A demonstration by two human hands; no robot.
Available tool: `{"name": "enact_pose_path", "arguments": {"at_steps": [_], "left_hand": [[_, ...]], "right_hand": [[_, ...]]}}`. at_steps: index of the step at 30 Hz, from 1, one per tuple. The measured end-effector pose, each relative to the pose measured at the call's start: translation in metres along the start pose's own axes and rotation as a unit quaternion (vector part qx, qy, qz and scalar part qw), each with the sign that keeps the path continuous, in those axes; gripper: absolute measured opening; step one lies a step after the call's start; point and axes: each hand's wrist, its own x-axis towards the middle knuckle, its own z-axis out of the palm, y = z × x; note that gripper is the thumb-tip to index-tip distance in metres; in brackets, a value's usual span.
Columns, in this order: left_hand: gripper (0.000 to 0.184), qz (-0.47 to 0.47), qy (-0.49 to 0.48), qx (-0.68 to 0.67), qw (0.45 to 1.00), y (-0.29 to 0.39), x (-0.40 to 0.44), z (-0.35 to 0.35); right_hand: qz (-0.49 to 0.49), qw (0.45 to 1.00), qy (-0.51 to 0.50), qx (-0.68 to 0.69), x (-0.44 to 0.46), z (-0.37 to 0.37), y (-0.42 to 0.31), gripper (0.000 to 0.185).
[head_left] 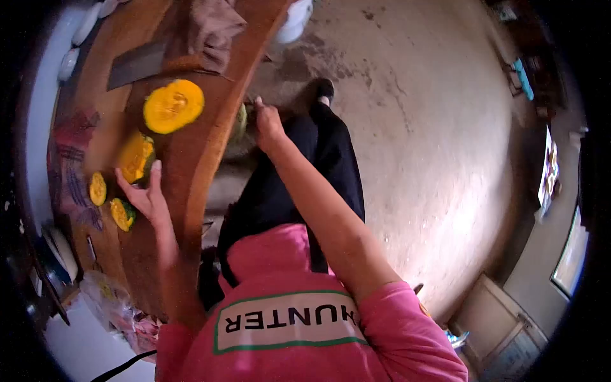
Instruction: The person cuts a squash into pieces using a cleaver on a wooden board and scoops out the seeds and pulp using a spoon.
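Observation:
A cut pumpkin piece (135,159) with orange flesh and green rind lies between the thumb and fingers of my left hand (145,194), which grips its near end. Just above it on the wooden table (203,146) is a larger pumpkin half (174,106), cut face up. Two smaller pieces, one orange (97,188) and one green-rinded (122,214), lie left of and below my left hand. Past the table's right edge, my right hand (268,127) has curled fingers and one digit pointing up; whatever it holds is hidden. Beside it is a green rounded thing (239,121), partly hidden by the table.
A dark flat sheet (135,65) and a brown cloth (215,32) lie on the table's far part. Patterned cloth (73,169) is at its left side, with a plastic bag (111,296) near the lower left. A white container (294,22) stands beyond the table edge.

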Motion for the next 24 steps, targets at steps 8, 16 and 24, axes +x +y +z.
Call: {"name": "enact_pose_path", "arguments": {"at_steps": [8,16,24], "left_hand": [[0.097,-0.052,0.006,-0.121,0.991,-0.002,0.0,-0.001],[0.104,-0.033,0.019,-0.099,0.994,-0.003,0.0,-0.009],[0.111,0.041,0.043,-0.097,0.994,-0.013,-0.004,-0.01]], "right_hand": [[-0.021,0.972,-0.202,0.12,0.015,-0.042,0.029,0.031],[-0.115,0.991,-0.058,-0.02,-0.122,-0.196,-0.012,0.022],[-0.14,0.972,0.084,0.171,-0.194,-0.321,0.056,0.021]]}}
